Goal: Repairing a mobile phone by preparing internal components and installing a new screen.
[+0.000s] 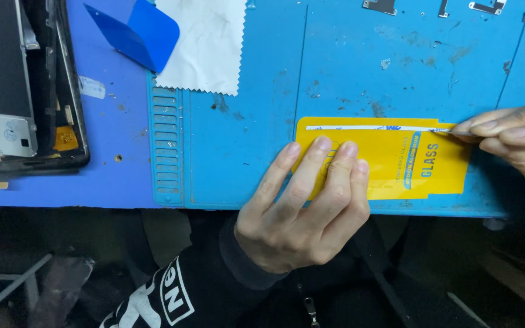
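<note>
A flat yellow package lies on the blue work mat near the front edge. My left hand presses flat on its left end, fingers together. A thin white strip runs along the package's top edge. My right hand comes in from the right and pinches the strip's right end between thumb and fingers.
A dismantled phone with exposed frame and screen lies at the far left. A blue plastic card and a white cloth lie at the back. Small metal parts sit along the mat's far edge.
</note>
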